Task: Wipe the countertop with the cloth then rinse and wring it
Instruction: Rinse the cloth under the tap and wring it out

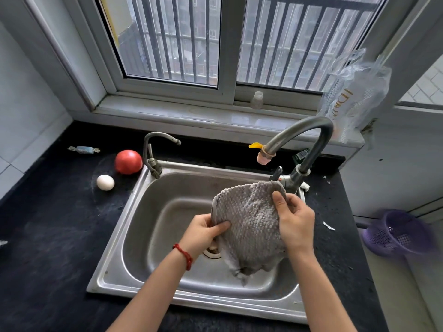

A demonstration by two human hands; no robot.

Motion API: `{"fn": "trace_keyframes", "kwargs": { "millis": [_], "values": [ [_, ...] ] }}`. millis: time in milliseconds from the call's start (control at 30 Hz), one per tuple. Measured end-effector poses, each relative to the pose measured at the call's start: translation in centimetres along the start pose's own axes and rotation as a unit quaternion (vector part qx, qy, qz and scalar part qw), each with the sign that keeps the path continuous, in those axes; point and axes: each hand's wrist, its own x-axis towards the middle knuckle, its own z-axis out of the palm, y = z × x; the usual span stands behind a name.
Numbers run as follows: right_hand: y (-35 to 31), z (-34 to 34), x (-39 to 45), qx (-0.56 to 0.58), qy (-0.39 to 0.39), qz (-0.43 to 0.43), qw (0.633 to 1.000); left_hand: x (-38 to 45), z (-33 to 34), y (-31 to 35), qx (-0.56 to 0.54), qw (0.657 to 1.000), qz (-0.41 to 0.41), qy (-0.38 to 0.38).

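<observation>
A grey waffle-textured cloth (249, 224) hangs spread over the steel sink (134, 209), its lower end drooping near the drain. My left hand (203, 232) pinches its left edge, thumb on the front. My right hand (293, 220) grips its upper right corner, just below the tall curved tap (299, 133) with a pink nozzle. No water is seen running. The black countertop (52, 224) surrounds the sink.
A tomato (128, 161) and a white egg (105, 182) lie left of the sink beside a small second tap (153, 152). A wrapped candy (84, 149) lies further left. A purple basket (398, 232) sits off the right edge. A small bottle (257, 99) stands on the windowsill.
</observation>
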Motion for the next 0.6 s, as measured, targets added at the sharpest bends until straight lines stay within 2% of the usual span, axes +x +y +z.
{"fn": "trace_keyframes", "kwargs": {
  "millis": [67, 133, 200, 233, 333, 400, 500, 567, 600],
  "values": [
    [0.4, -0.5, 0.5, 0.053, -0.058, 0.09, 0.993, -0.2, 0.1, 0.1, -0.055, 0.998, -0.017, -0.003],
    [1.2, -1.0, 0.5, 0.125, -0.143, 0.171, 0.967, -0.2, 0.0, 0.5, -0.158, 0.987, -0.033, -0.004],
    [1.7, -1.4, 0.1, 0.195, -0.179, 0.19, 0.946, -0.2, -0.3, 1.1, -0.23, 0.972, -0.041, 0.0],
    [2.1, -1.5, -0.1, 0.198, -0.182, 0.179, 0.947, -0.2, -0.6, 1.1, -0.229, 0.973, -0.032, 0.017],
    [2.5, -1.3, -0.3, 0.099, -0.168, 0.119, 0.974, 0.3, -1.2, 0.7, -0.134, 0.985, 0.016, 0.11],
    [2.2, -1.1, -0.6, 0.039, -0.158, 0.098, 0.982, 0.0, -1.2, 0.7, -0.104, 0.985, 0.055, 0.129],
    [1.9, -1.0, -0.5, -0.036, -0.191, 0.065, 0.979, -0.7, -1.4, 1.3, -0.035, 0.99, 0.112, 0.084],
    [1.7, -0.8, -0.4, -0.123, -0.221, 0.035, 0.967, -0.6, -1.8, 1.5, 0.097, 0.985, 0.134, 0.05],
    [1.7, -0.6, -0.4, -0.189, -0.222, 0.013, 0.956, -0.5, -1.9, 1.5, 0.18, 0.971, 0.146, 0.053]
  ]
}}
